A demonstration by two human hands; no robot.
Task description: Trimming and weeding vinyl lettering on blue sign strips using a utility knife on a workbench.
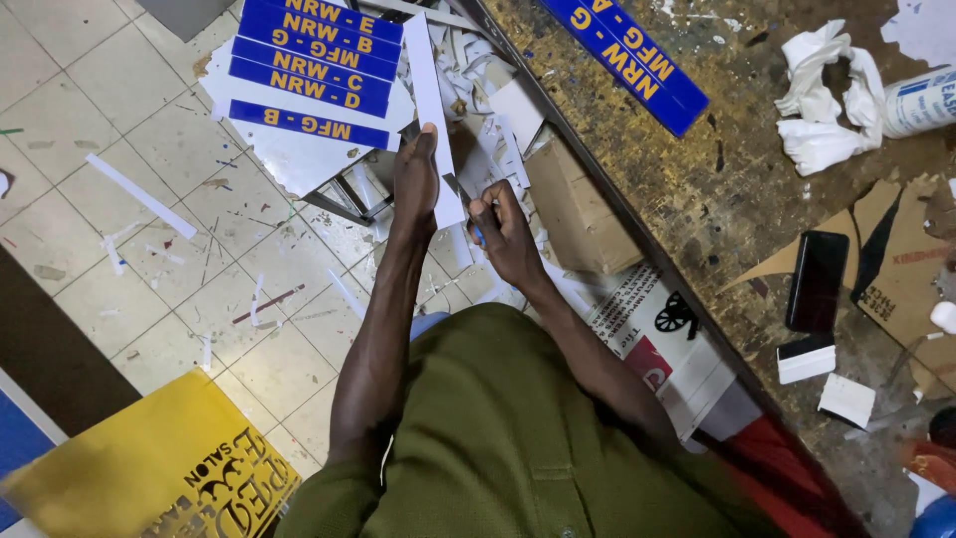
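Your left hand grips a long white strip near its lower end, thumb and fingers pinched on it; the strip runs up and away from you, over the pile of paper scraps. Your right hand is closed around a small blue-tipped tool, pressed against the strip's lower edge just beside the left hand; tool mostly hidden, can't tell what kind. Both hands over the gap between the tiled floor and the worn workbench.

Around: stack of blue nameplates with yellow lettering on a white board, up left of the hands. Another blue nameplate on the bench. Cardboard box just right of the right hand. Crumpled white rag, black phone, yellow sign on the floor lower left.
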